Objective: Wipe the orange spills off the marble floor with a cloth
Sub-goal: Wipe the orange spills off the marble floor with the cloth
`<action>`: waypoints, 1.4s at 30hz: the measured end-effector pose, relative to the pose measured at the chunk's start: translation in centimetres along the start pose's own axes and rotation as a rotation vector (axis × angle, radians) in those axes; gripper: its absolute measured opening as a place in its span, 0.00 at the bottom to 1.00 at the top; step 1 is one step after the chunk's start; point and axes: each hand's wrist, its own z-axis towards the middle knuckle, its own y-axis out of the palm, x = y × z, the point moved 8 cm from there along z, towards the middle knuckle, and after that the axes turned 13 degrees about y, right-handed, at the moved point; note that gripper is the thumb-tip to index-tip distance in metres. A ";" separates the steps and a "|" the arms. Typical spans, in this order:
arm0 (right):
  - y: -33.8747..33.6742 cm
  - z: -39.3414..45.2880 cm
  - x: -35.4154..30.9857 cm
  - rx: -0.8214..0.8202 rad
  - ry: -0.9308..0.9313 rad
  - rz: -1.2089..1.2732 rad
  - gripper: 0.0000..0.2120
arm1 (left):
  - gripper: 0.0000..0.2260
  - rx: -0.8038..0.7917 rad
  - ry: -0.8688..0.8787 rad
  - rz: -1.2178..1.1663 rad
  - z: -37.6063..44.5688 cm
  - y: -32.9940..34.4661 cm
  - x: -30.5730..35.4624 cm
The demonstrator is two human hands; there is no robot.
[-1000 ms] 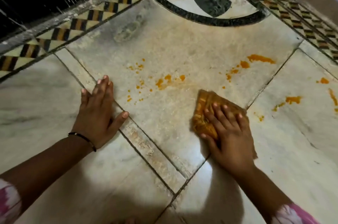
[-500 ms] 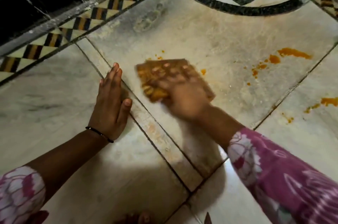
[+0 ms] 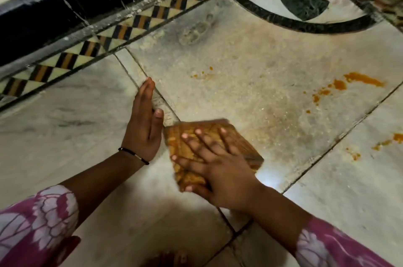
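Observation:
My right hand [image 3: 216,164] presses flat, fingers spread, on a folded cloth [image 3: 237,140] stained orange, lying on the marble floor [image 3: 250,59]. My left hand [image 3: 145,127] rests flat on the floor just left of the cloth, fingers together, a thin black band at the wrist. A few small orange specks [image 3: 201,73] lie beyond the cloth. A larger orange spill [image 3: 357,80] with trailing drops sits at the right, and more orange patches [image 3: 390,140] lie on the slab at the far right. A faint yellowish smear [image 3: 281,114] marks the floor by the cloth.
A black and yellow inlaid border [image 3: 130,26] runs diagonally along the far side below a dark wall base [image 3: 54,11]. A round black and white inlay [image 3: 305,0] sits at the top right. Toes [image 3: 172,258] show at the bottom edge.
My right hand has swept the cloth from the right up over the middle spill and back down toward me. The middle orange drops are mostly gone. My left hand stayed planted.

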 end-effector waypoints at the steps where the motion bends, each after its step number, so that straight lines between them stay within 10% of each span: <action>1: -0.3 1.8 -0.7 0.002 -0.041 0.002 0.27 | 0.31 -0.010 -0.003 0.013 -0.1 0.1 0.0; 7: -3.6 8.2 7.1 0.044 0.243 0.025 0.27 | 0.31 -0.139 -0.043 0.254 -0.4 0.9 -0.2; 15: -0.7 -6.8 13.0 0.125 0.601 0.079 0.29 | 0.39 -0.394 0.042 0.467 -0.4 2.9 0.5; 21: 0.8 -5.0 4.4 0.116 0.396 0.060 0.27 | 0.39 -0.618 0.452 0.406 -1.2 5.5 4.1; 25: -0.9 0.5 7.7 0.068 0.187 -0.018 0.30 | 0.41 -0.600 0.358 0.432 -1.0 5.2 3.3; 31: -2.9 -2.1 18.1 0.169 0.608 0.078 0.33 | 0.39 -0.685 0.381 0.522 -1.2 5.4 3.2; 37: 0.3 -10.9 10.6 0.215 0.717 0.071 0.31 | 0.39 -0.676 0.336 0.488 -1.2 5.3 2.9; 42: 0.7 -4.0 5.4 0.084 0.275 -0.036 0.33 | 0.39 -0.683 0.326 0.485 -1.3 5.4 2.9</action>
